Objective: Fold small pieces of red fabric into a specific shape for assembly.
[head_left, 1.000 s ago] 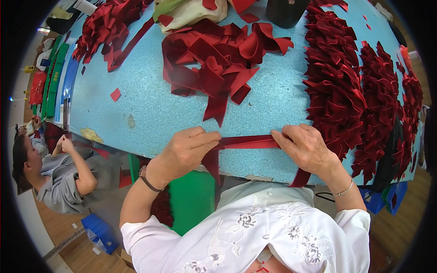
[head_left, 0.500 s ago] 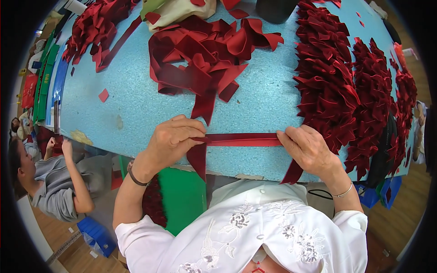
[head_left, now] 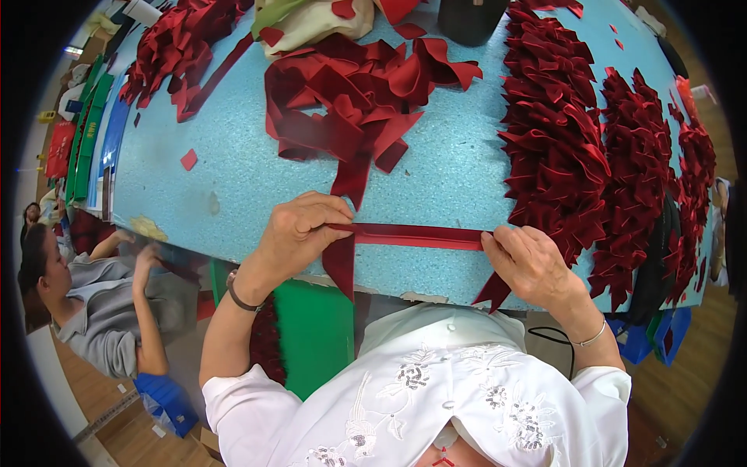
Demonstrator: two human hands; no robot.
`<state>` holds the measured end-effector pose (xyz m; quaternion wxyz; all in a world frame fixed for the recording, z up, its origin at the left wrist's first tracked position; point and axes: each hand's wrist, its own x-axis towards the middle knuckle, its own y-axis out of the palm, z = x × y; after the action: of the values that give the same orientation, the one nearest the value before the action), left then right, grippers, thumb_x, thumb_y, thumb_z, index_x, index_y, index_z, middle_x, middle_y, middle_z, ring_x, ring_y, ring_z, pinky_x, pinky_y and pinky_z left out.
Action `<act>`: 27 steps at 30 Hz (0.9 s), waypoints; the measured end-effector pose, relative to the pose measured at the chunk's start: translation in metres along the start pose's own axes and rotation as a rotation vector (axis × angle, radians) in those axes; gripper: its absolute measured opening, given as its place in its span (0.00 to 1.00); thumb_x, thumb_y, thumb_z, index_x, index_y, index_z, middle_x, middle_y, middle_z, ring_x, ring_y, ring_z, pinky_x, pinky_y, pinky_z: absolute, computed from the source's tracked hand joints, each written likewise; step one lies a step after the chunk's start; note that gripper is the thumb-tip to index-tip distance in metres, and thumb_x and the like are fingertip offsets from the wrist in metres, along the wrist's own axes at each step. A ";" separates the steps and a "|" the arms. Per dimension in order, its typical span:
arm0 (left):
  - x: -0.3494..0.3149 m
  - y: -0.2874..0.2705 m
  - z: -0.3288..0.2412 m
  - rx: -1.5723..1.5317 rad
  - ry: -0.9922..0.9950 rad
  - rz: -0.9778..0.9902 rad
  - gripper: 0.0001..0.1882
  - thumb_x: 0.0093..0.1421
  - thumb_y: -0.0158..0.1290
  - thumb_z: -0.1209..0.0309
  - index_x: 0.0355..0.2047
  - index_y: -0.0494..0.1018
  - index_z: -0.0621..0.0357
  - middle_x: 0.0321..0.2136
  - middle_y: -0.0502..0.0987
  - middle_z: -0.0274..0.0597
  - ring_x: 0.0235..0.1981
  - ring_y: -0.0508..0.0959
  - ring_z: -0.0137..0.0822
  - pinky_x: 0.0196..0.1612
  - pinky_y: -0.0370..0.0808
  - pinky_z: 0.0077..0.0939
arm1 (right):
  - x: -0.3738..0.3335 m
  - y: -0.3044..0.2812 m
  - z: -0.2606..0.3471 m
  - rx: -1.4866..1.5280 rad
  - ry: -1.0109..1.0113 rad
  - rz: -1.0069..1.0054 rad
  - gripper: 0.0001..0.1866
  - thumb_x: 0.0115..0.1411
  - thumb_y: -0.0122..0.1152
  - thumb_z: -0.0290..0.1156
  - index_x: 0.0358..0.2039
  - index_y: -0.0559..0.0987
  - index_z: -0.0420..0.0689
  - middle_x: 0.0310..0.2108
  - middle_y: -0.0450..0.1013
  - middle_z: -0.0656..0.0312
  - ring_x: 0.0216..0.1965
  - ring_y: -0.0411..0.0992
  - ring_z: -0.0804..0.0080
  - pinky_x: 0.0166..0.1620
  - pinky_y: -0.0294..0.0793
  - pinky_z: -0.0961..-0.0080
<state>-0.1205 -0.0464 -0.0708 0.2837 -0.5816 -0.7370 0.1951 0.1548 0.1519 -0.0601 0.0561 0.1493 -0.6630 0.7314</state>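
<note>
A dark red velvet ribbon (head_left: 420,237) is pulled straight between my two hands, just above the near edge of the blue table. My left hand (head_left: 299,232) pinches its left end, and a pointed tail hangs down below those fingers. At the other end my right hand (head_left: 531,266) grips the ribbon between thumb and fingers, with a notched tail (head_left: 492,293) showing beneath. Beyond my left hand, a strip runs up into a loose heap of the same ribbon (head_left: 342,97). Whether that strip joins the stretched piece is hidden by my fingers.
Long rows of folded red ribbon (head_left: 552,140) line the table's right side. Another ribbon pile (head_left: 183,50) lies far left. A cream cloth bag (head_left: 323,29) and a black cylindrical container (head_left: 471,19) stand at the back. A co-worker (head_left: 105,311) sits at left. A green surface (head_left: 315,335) shows below.
My right hand has shifted slightly right and down, and the tail under it now shows its notched end. The ribbon stays taut. At left, the co-worker's hands have moved right.
</note>
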 end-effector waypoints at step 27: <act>-0.009 0.006 -0.008 -0.025 -0.070 -0.126 0.09 0.45 0.60 0.81 0.30 0.79 0.63 0.29 0.78 0.42 0.32 0.78 0.34 0.35 0.74 0.23 | 0.002 -0.014 0.016 -0.166 0.015 0.158 0.19 0.45 0.56 0.22 0.40 0.73 0.29 0.31 0.65 0.58 0.29 0.64 0.70 0.34 0.65 0.76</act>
<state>-0.1098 -0.0538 -0.0704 0.2621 -0.5303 -0.7840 0.1882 0.1594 0.1378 -0.0453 0.0156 0.0859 -0.7307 0.6771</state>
